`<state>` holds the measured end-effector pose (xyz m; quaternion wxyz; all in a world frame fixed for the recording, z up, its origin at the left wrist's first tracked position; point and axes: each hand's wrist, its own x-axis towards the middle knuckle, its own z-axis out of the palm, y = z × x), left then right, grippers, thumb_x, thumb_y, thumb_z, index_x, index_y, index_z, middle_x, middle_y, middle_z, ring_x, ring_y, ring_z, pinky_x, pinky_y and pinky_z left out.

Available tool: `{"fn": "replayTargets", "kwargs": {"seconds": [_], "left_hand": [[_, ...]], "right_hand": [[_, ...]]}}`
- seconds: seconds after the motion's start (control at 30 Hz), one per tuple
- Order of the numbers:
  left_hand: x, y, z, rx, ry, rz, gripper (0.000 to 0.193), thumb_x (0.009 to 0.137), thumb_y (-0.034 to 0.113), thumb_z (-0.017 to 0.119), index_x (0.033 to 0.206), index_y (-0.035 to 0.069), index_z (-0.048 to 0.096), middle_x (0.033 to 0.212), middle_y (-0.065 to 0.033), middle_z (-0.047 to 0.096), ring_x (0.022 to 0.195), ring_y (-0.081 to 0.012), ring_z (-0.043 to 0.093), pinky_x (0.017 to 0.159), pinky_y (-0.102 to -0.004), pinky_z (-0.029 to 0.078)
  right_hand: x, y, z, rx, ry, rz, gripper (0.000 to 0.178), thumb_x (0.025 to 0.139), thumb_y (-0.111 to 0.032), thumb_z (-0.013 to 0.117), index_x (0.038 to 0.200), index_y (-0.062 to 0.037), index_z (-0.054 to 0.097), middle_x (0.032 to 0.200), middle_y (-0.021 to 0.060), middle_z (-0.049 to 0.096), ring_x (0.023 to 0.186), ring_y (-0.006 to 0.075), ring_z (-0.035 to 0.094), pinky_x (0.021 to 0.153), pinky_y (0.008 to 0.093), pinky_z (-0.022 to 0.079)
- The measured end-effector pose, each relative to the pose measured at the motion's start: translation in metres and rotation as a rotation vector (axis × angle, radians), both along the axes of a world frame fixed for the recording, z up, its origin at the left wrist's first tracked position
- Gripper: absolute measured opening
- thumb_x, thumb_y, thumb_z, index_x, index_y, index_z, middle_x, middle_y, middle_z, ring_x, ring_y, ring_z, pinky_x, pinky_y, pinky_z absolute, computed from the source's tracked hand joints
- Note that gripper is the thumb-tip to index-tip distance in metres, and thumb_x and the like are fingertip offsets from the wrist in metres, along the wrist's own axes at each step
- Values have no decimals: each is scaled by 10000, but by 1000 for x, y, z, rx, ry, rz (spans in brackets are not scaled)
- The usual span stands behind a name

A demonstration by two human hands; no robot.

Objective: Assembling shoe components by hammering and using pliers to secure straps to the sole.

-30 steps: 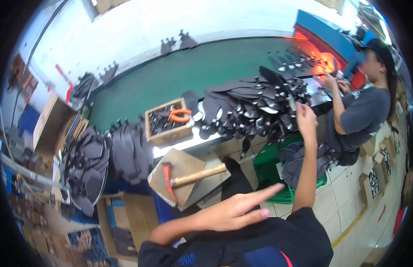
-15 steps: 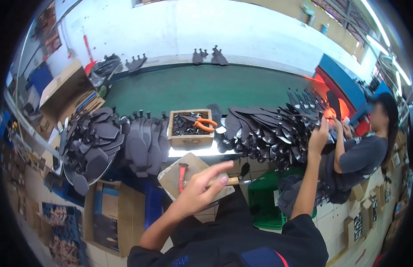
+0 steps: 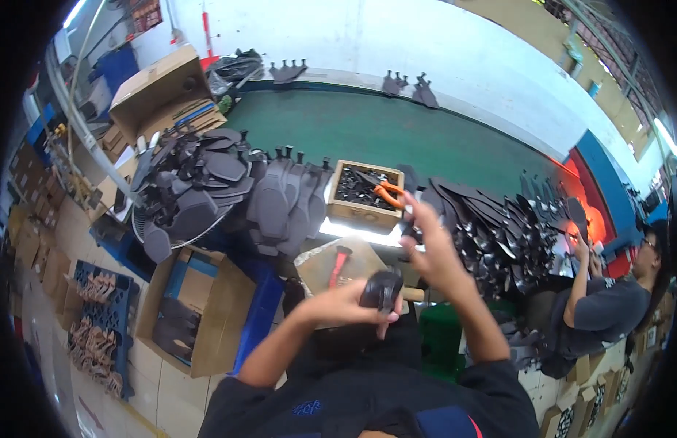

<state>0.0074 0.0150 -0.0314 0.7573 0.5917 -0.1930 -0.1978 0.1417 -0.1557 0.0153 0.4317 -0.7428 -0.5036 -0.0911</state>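
Note:
My left hand [image 3: 349, 305] is closed around a black rounded piece [image 3: 382, 290], held just above a tan work board [image 3: 313, 266]. A hammer with a red grip [image 3: 339, 263] lies on that board. My right hand [image 3: 432, 252] is raised a little higher, at the near edge of a long pile of black sole-shaped pieces [image 3: 499, 226]. Its fingers are curled, and I cannot make out whether they hold one of the pieces. Just beyond both hands stands a wooden box [image 3: 362, 213] of small dark parts with orange pliers [image 3: 389, 194] on top.
A green conveyor belt [image 3: 397, 135] runs behind the bench. A round rack of black soles [image 3: 196, 190] stands at the left, with open cardboard boxes [image 3: 207, 306] below it. Another person [image 3: 609, 310] sits at the right, handling pieces.
My left hand, open and stretched out before, has closed on the black piece. My right hand has drawn back from the pile at the right toward the middle. The view has swung left.

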Motion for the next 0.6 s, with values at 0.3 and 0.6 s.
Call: {"fn": "replayTargets", "kwargs": {"seconds": [0.3, 0.6], "left_hand": [[-27, -14, -22, 163, -239, 1104, 398, 957, 45, 633, 1344, 7, 547, 1236, -135, 592, 1071, -209, 618, 884, -292, 514], [62, 15, -76, 967, -432, 1349, 502, 952, 326, 645, 1334, 12, 559, 1328, -196, 549, 1240, -363, 506, 1053, -447, 377]], "right_hand": [[-38, -75, -134, -494, 266, -421, 357, 993, -368, 577, 881, -37, 647, 599, 183, 613, 618, 428, 630, 565, 491, 490], [-111, -195, -167, -60, 760, -571, 347, 960, -315, 671, 797, -19, 593, 557, 10, 504, 513, 119, 529, 488, 307, 389]]}}
